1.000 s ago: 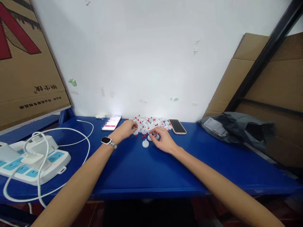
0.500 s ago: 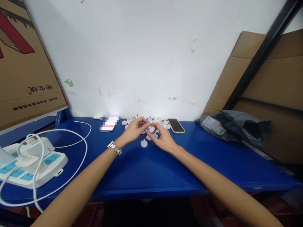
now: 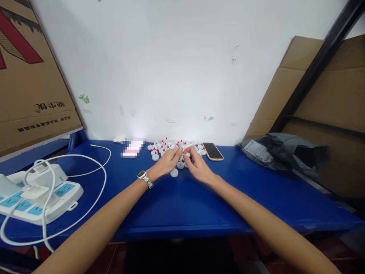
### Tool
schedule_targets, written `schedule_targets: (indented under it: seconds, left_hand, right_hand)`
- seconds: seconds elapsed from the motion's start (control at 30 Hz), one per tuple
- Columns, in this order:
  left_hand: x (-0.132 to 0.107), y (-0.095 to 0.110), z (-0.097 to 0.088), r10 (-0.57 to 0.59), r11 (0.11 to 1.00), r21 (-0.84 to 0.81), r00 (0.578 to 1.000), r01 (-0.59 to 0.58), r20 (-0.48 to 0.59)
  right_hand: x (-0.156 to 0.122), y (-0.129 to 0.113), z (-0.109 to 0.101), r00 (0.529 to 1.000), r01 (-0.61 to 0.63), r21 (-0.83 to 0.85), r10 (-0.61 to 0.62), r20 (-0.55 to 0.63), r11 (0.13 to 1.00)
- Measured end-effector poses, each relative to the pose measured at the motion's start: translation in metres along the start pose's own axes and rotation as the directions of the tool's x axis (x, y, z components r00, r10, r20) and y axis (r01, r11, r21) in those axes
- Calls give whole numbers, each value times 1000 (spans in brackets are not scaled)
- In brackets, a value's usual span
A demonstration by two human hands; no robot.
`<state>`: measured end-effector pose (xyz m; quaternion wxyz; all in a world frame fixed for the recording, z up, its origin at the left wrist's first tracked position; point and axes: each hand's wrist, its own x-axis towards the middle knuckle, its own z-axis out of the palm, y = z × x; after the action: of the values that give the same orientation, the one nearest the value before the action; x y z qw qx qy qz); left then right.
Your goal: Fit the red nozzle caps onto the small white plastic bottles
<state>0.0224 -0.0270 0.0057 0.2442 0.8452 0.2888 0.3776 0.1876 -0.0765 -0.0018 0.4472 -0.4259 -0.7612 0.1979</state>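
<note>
Caps (image 3: 155, 156) are crowding the back of the worktop (image 3: 182, 205), white and loosely heaped, and many are showing red tips (image 3: 166, 138) on top; I am counting those as the finished share, and it is looking like the larger one. On the near side, one bare cap (image 3: 174, 173) is standing by itself without any red, just in front of the left hand (image 3: 168, 161), and a second bare cap (image 3: 180, 165) is sitting between the two hands. I am judging these two as left to do, along with whatever the hands are hiding. The left hand and the right hand (image 3: 198, 165) are meeting over the front of the caps, fingers bending inward with their ends close together. Something small and pale is apparently showing there, but I am not making out what, so I cannot tell whether either set of fingers is grasping it or merely touching it. Beside the right end of the caps, a phone (image 3: 213, 151) is lying flat.
</note>
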Motion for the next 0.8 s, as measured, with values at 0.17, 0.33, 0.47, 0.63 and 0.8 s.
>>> schedule_targets:
  seconds: [0.17, 0.33, 0.47, 0.63, 0.8]
  left_hand:
    - [3, -2, 6, -72, 991, -114, 997, 69, -21]
    - [3, 1, 13, -99, 989, -113, 994, 94, -39]
    - [6, -3, 3, -131, 988, -105, 982, 118, -134]
    - [4, -20, -26, -105, 982, 142, 985, 125, -139]
    - [1, -32, -24, 84, 923, 362, 986, -131, 142]
  right_hand:
    - [2, -3, 1, 999, -5, -134, 0, -39, 991]
    - [6, -5, 5, 993, -61, -115, 48, -108, 991]
    - [10, 6, 1, 969, -196, 66, 203, -138, 978]
    - [9, 18, -4, 959, -260, 265, 280, -40, 929]
    - [4, 16, -1, 996, -79, 95, 76, 37, 992]
